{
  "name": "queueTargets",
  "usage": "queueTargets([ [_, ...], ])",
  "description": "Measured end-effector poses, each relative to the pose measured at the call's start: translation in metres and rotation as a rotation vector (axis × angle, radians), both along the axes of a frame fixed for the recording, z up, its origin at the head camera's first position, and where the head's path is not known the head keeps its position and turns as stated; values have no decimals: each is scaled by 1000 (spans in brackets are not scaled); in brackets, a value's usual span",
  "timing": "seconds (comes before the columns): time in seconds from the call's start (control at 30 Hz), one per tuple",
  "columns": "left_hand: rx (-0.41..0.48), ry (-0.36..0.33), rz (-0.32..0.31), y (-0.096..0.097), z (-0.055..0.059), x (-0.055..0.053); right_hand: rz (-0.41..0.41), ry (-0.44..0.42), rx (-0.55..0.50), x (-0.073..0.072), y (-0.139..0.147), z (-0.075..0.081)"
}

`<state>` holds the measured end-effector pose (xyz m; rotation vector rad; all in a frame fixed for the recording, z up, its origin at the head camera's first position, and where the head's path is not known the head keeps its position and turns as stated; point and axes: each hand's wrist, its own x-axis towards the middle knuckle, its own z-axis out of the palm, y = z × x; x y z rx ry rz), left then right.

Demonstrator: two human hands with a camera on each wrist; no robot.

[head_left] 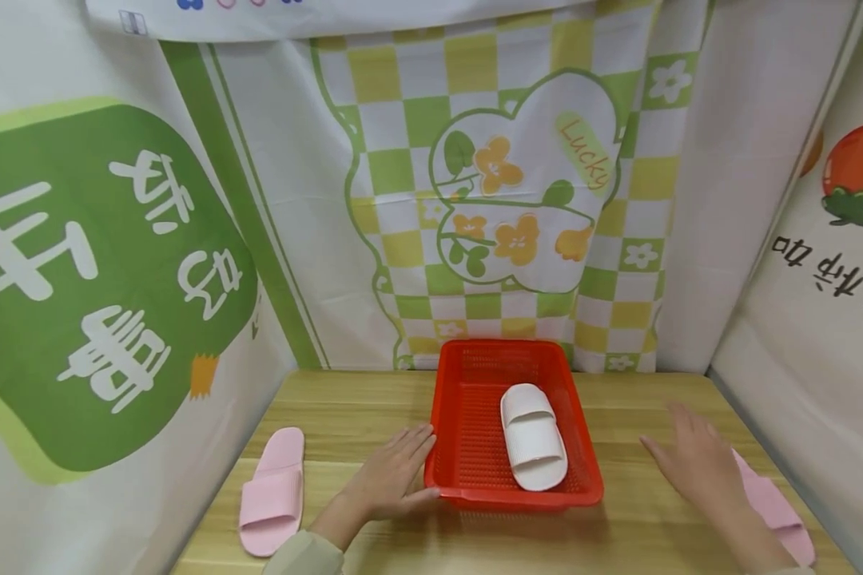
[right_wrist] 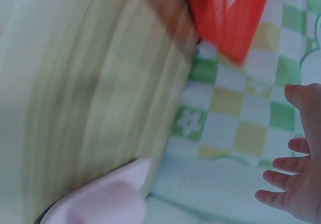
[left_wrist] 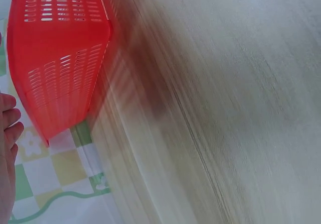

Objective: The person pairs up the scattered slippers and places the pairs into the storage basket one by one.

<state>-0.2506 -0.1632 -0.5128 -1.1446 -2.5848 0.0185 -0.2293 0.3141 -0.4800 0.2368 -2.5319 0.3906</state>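
A red plastic basket (head_left: 471, 499) with perforated walls stands on the wooden table, and a white slipper (head_left: 535, 439) lies in its right half. My left hand (head_left: 391, 479) touches the basket's left rim with its fingers extended. To the right, apart from the basket, my right hand (head_left: 697, 463) hovers with spread fingers and holds nothing. A pink slipper (head_left: 773, 507) lies beneath that hand and forearm, partly hidden; in the right wrist view a pink slipper (right_wrist: 108, 201) shows at the bottom. Another pink slipper (head_left: 272, 503) lies left of my left hand.
The wooden table (head_left: 359, 399) ends at a checkered cloth (head_left: 417, 239) hung behind the basket. Printed fabric walls close in the left side (head_left: 101, 279) and the right side (head_left: 798, 303).
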Motion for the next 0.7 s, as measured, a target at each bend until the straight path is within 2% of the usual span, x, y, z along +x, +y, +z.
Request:
queueTargets([
  [0.2, 45, 21, -14, -6, 7, 6, -18, -59, -44, 9, 33, -10],
  [0.3, 79, 22, 11, -15, 8, 10, -22, -58, -65, 10, 43, -15],
  [0.43, 100, 6, 94, -29, 5, 12, -28, -67, -98, 12, 57, -24],
  [0.7, 126, 12, 318, -58, 0, 14, -122, -106, -75, 17, 81, -37],
])
